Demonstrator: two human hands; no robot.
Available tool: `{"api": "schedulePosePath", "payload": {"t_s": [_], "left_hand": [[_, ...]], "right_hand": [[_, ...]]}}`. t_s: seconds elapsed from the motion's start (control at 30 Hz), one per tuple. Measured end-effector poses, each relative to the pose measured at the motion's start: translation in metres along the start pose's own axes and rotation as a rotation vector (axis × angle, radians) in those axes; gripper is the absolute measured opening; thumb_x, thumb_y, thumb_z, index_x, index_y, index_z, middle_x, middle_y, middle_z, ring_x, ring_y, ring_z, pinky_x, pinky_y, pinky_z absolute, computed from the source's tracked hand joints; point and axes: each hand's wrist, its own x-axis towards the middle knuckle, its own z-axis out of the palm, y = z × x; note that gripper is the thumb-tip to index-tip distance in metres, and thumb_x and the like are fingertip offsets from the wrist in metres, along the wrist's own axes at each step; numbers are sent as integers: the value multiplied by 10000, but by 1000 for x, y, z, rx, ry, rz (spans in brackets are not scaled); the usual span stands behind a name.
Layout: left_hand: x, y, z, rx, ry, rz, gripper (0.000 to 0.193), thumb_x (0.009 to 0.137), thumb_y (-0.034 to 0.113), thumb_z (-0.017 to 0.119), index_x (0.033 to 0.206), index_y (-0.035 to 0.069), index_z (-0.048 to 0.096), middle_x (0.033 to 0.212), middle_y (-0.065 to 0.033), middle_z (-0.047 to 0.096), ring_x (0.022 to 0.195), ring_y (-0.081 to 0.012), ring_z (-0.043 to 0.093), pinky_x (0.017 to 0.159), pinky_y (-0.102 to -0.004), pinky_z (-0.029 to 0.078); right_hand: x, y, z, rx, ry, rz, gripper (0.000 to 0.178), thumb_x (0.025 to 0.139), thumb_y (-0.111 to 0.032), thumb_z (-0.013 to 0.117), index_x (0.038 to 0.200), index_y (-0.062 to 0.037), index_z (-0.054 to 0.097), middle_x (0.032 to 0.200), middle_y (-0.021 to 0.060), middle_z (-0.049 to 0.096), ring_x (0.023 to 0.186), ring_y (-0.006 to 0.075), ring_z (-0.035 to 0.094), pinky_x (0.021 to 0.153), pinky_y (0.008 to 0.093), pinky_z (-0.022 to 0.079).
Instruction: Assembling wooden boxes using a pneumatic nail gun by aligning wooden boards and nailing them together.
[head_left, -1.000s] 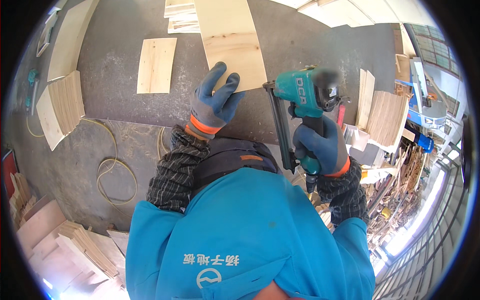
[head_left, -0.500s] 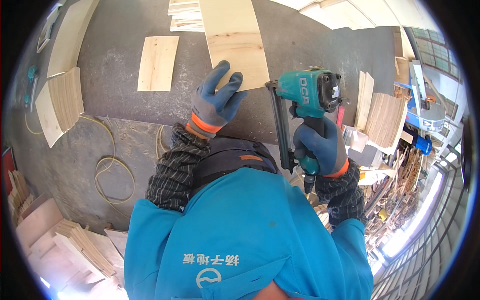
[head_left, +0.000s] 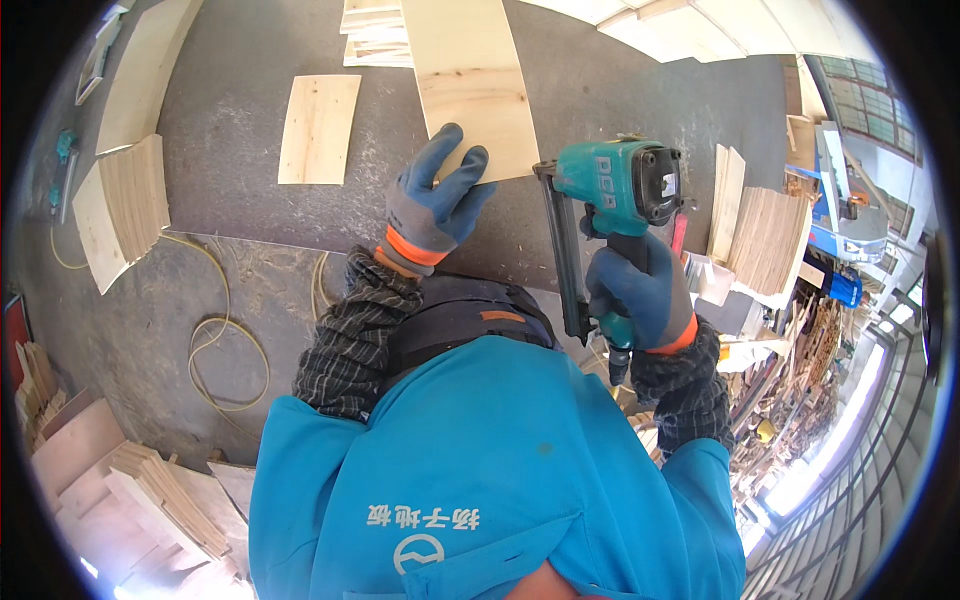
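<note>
A long pale plywood board (head_left: 475, 90) lies on the dark worktable (head_left: 225, 205), running away from me. My left hand (head_left: 430, 210), in a grey-blue glove, rests at its near left corner. The glove's fingers are stretched out and apart, touching the board. In my right hand (head_left: 645, 295) is a teal pneumatic nail gun (head_left: 605, 180), with the gloved fingers wrapped round its handle. The gun's nose is at the board's near right corner; whether it touches the wood I cannot tell.
A smaller plywood piece (head_left: 320, 130) lies left of the board. Stacked panels stand at the left (head_left: 130, 210) and right (head_left: 770, 240). Thin strips (head_left: 378, 35) are piled at the far side. A yellow hose (head_left: 228, 375) loops on the floor; scrap wood (head_left: 800, 370) heaps at the right.
Hardly anything differs. The view has shifted very slightly; both hands, the board and the nail gun keep their places relative to each other.
</note>
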Motion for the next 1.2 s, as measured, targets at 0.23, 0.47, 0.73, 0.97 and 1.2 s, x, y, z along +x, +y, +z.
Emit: {"api": "schedulePosePath", "payload": {"t_s": [0.23,0.47,0.73,0.97,1.2], "left_hand": [[1,0,-10,6,-29,-21,448,811,197,943,1227,126,791,1402,-221,658,1124,-425,751,904,-463,666],[-12,9,-49,-72,-70,-248,654,770,142,979,1382,110,752,1549,-232,585,1148,-381,754,973,-439,642],[-10,2,-59,-176,-126,-260,489,850,96,919,1316,51,778,1316,-185,761,1181,-322,763,966,-393,637],[-12,-3,-50,-101,-47,-144,414,830,93,926,1222,34,807,1190,-165,812,1000,-329,814,869,-386,661],[-15,-6,-44,-78,-20,-113,353,808,85,927,1140,34,820,1136,-150,831,955,-310,820,815,-380,658]], "right_hand": [[-23,-1,-9,67,124,-3,178,976,-207,657,964,-31,685,787,46,672,632,133,660,584,289,500],[-29,5,-5,101,156,-19,545,997,-263,635,1431,65,606,763,47,619,608,148,602,587,298,510],[-14,-9,33,138,-24,50,369,966,-144,658,1296,21,668,759,37,660,608,112,622,564,271,464],[-1,-7,48,60,-101,55,405,955,-186,664,1304,19,657,790,46,670,627,110,633,568,269,472],[6,-9,53,52,-119,84,306,970,-214,715,1188,-2,686,853,36,691,664,107,655,605,274,513]]}}
